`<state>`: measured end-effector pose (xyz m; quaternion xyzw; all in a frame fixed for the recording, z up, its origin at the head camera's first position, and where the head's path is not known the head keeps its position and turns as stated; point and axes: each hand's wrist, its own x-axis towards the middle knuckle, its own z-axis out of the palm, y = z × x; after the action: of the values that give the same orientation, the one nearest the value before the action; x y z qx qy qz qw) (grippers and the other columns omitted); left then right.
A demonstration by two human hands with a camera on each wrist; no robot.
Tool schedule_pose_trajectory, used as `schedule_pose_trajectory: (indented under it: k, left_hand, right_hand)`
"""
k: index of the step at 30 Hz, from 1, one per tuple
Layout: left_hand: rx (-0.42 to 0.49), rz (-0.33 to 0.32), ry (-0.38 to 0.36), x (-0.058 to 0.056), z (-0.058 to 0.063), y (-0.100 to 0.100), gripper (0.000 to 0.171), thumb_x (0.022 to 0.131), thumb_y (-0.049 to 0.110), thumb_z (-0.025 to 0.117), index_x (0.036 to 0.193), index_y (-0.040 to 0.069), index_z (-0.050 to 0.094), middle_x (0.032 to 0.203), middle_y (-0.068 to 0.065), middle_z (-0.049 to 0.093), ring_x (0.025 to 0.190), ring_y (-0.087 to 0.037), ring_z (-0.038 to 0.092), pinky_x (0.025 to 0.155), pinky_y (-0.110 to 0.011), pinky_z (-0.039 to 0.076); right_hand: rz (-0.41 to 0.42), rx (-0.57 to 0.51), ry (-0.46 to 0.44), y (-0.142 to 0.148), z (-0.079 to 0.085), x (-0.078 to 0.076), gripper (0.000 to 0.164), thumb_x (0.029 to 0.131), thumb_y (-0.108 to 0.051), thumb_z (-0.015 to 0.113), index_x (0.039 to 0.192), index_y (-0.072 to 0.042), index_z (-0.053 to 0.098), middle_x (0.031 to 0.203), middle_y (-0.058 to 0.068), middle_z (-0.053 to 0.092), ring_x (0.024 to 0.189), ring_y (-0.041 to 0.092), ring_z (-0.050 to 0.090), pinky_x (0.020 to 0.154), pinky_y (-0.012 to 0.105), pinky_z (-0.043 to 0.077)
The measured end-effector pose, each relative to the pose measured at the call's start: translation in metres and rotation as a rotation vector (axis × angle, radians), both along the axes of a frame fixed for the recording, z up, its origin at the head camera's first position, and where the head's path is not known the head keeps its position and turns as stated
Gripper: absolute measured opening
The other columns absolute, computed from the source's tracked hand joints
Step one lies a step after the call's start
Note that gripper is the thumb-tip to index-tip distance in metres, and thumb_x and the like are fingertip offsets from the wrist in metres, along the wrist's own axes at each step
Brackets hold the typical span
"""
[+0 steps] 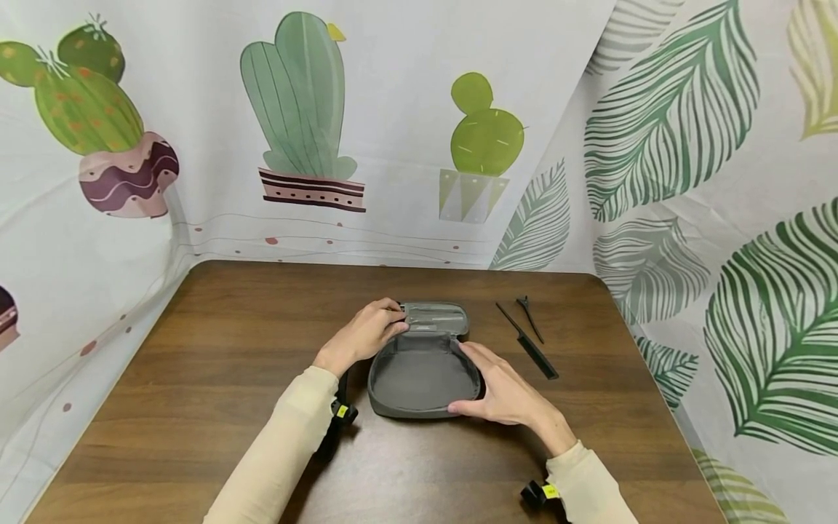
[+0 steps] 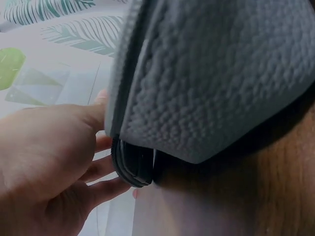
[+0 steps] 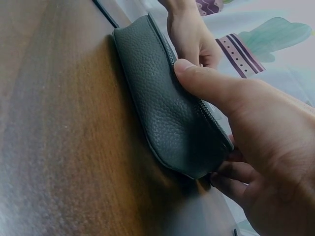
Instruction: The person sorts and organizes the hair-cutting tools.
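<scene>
A grey cosmetic bag (image 1: 424, 375) of pebbled leather-like material lies unzipped on the table, its lid folded back away from me. Nothing shows in its main compartment. At the lid's left edge, my left hand (image 1: 366, 331) pinches the lid (image 1: 437, 317) between thumb and fingers; in the left wrist view the fingers reach behind the dark lid edge. My right hand (image 1: 504, 386) grips the bag's right side, thumb at the front rim and fingers near the back right corner. The zipper (image 3: 209, 118) along the rim shows in the right wrist view.
On the wooden table (image 1: 216, 349), to the right of the bag, lie a black rat-tail comb (image 1: 538, 356) and a dark hair clip (image 1: 531, 320). Printed curtains (image 1: 406, 145) hang behind the table and along its sides.
</scene>
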<state>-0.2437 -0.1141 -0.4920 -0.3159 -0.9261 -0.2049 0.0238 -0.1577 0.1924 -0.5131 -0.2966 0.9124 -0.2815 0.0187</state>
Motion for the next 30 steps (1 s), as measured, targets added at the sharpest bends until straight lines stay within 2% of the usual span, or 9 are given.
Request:
schedule_pose_trajectory:
  k: [8,14,19,26,30]
  left_hand:
    - [0.032,0.002,0.077,0.002,-0.005,-0.001,0.035,0.104,0.021,0.062,0.128,-0.003,0.072,0.130,-0.021,0.065,0.119,-0.035,0.057,0.101,-0.047,0.051]
    - [0.049,0.037,0.043,0.008,-0.004,-0.006,0.045,0.106,0.030,0.058,0.139,0.000,0.065,0.139,-0.020,0.059,0.127,-0.035,0.050,0.105,-0.052,0.046]
    - [0.074,0.073,0.014,0.019,0.002,-0.014,0.057,0.106,0.045,0.054,0.149,0.007,0.057,0.146,-0.014,0.053,0.134,-0.031,0.044,0.109,-0.053,0.042]
    - [0.093,0.091,-0.006,0.044,0.008,-0.027,0.070,0.101,0.059,0.054,0.156,0.014,0.050,0.156,-0.009,0.043,0.141,-0.026,0.036,0.111,-0.054,0.039]
    - [0.121,0.098,-0.005,0.059,0.009,-0.032,0.074,0.098,0.061,0.058,0.156,0.016,0.050,0.155,-0.007,0.043,0.141,-0.024,0.036,0.110,-0.054,0.039]
  right_hand:
    - [0.002,-0.013,-0.012,-0.001,0.000,0.000,0.108,0.078,-0.066,0.078,0.160,-0.007,0.038,0.157,0.007,0.041,0.137,0.020,0.044,0.108,0.046,0.045]
    - [0.000,-0.006,-0.015,-0.001,-0.001,-0.001,0.108,0.078,-0.066,0.078,0.161,-0.008,0.038,0.158,0.006,0.041,0.138,0.019,0.043,0.109,0.045,0.045]
    - [-0.006,0.001,-0.010,-0.001,-0.001,-0.002,0.109,0.078,-0.067,0.077,0.160,-0.008,0.039,0.158,0.006,0.041,0.138,0.018,0.043,0.109,0.044,0.044]
    - [-0.013,-0.001,-0.016,-0.001,-0.001,-0.001,0.109,0.078,-0.067,0.078,0.161,-0.009,0.038,0.158,0.004,0.041,0.138,0.018,0.043,0.109,0.044,0.044]
    - [-0.016,0.005,-0.024,0.000,0.000,0.000,0.110,0.078,-0.068,0.077,0.162,-0.009,0.037,0.158,0.005,0.040,0.139,0.019,0.042,0.109,0.045,0.044]
